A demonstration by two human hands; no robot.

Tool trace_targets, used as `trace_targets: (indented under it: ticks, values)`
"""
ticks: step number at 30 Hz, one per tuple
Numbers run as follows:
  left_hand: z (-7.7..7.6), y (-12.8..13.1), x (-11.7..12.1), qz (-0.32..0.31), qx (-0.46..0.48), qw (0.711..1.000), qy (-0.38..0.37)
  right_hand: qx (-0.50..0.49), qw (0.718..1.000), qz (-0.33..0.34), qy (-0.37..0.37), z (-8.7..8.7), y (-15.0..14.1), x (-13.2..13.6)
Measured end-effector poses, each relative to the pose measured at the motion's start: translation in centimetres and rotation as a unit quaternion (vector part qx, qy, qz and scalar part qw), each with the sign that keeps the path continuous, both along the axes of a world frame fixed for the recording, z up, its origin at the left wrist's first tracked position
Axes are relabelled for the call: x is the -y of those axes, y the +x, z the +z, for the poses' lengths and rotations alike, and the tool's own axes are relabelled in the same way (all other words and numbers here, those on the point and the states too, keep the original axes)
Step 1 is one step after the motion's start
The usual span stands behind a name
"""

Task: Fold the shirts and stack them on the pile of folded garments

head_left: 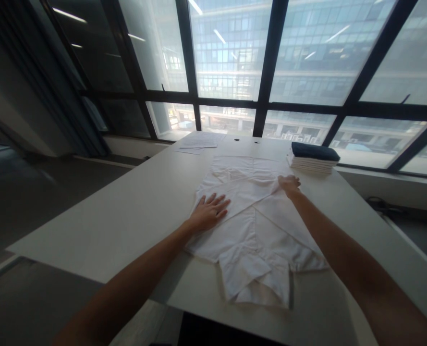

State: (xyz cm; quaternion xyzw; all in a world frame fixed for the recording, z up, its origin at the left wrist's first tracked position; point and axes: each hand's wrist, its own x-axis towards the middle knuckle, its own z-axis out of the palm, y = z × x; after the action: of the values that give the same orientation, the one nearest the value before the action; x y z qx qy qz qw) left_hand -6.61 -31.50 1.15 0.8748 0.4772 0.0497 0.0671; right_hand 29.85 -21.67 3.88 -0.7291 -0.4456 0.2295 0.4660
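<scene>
A white garment [235, 230] lies spread on the table in front of me, with seams, folds and overlapping layers. Its exact kind I cannot make out. My left hand [209, 211] rests flat on its left side, fingers spread. On the far right side, my right hand [289, 184] is closed on the garment's edge, and a crease runs from there toward my left hand. The garment's near end has smaller folded flaps close to the table's front edge.
The white table [127, 211] stretches toward large windows. At its far right is a stack of folded white cloths [312, 166] with a dark blue folded cloth [316, 151] on top. Paper sheets [199, 140] lie at the far left, and a small dark disc [237, 140] sits nearby.
</scene>
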Motion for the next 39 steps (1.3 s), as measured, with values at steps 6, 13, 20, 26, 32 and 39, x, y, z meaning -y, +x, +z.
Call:
trace_targets:
  ticks: [6,13,20,26,32,39]
  values:
    - [0.0,0.1,0.0,0.004,-0.021,1.000,0.019,0.310,0.913,0.263,0.039,-2.8,-11.5,2.6]
    - [-0.2,-0.1,0.1,0.010,-0.034,0.999,0.035,0.425,0.805,0.414,0.017,-4.3,-15.0,0.9]
    - [-0.5,-0.1,0.1,0.016,-0.025,0.999,0.030,0.470,0.837,0.252,-0.123,-4.1,-1.0,-3.5]
    - [-0.4,0.0,0.4,0.016,-0.026,0.999,0.025,0.456,0.857,0.191,-0.145,-4.1,1.6,-3.5]
    - [-0.2,-0.6,-0.3,0.024,-0.028,0.999,0.028,0.479,0.872,0.068,-0.080,-4.2,-1.0,1.1]
    - [-0.7,-3.6,-3.8,0.190,-0.031,0.981,0.011,0.476,0.862,0.126,-0.118,-6.7,0.9,10.6]
